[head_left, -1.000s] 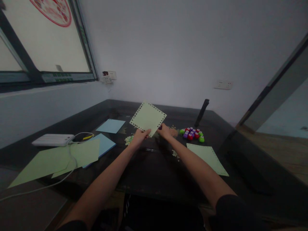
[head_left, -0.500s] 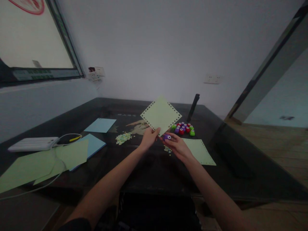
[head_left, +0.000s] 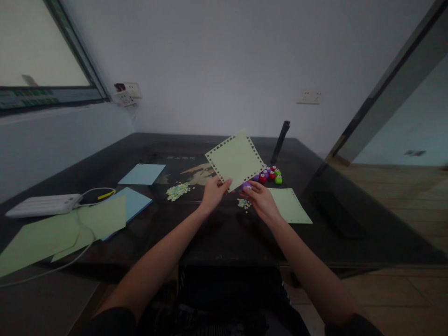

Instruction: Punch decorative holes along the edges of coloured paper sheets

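Pinched by its near corner, a pale green paper sheet (head_left: 236,158) with small holes punched along its edges is held up in my left hand (head_left: 214,193). My right hand (head_left: 261,198) has its fingers round a purple craft punch (head_left: 246,186), at the sheet's lower right edge; whether the paper sits in its slot I cannot make out. Below them lies a small heap of punched paper bits (head_left: 244,203). Behind my right hand stand several more punches (head_left: 269,175) in red, purple and green, partly covered by the sheet.
A second punched sheet (head_left: 291,207) lies right of my hand. A larger confetti pile (head_left: 178,191), blue sheets (head_left: 142,174), green sheets (head_left: 42,240) and a white power bank (head_left: 44,205) with a cable are at left. A black upright object (head_left: 280,141) stands behind.
The sheet has turned slightly, its near corner shifting left. My right hand with the purple punch has moved a little right along the sheet's edge. The camera view has tilted down.
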The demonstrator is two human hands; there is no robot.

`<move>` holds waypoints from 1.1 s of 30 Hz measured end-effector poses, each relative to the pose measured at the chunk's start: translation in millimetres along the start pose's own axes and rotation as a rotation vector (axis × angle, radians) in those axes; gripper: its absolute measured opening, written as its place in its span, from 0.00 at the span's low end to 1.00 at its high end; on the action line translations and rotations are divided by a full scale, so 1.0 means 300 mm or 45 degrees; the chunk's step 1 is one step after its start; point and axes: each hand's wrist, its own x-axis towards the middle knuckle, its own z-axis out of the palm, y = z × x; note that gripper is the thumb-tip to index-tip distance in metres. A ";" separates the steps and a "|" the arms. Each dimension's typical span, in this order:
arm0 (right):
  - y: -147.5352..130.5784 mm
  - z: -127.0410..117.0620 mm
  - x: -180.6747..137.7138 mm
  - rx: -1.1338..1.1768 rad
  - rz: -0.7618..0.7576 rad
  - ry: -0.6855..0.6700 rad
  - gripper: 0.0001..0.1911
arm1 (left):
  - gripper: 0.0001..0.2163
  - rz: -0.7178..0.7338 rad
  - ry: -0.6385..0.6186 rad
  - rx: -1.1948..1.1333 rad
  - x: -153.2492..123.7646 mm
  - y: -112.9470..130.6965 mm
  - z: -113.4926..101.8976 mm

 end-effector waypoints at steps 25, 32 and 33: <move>-0.020 0.008 -0.017 -0.008 -0.016 -0.003 0.20 | 0.12 0.056 0.016 0.030 -0.003 -0.005 0.004; -0.014 0.002 -0.012 -0.061 -0.034 -0.003 0.20 | 0.10 0.045 0.011 0.018 -0.005 0.005 0.004; -0.014 0.002 -0.012 -0.064 -0.035 -0.005 0.20 | 0.10 0.046 0.008 0.018 -0.005 0.004 0.005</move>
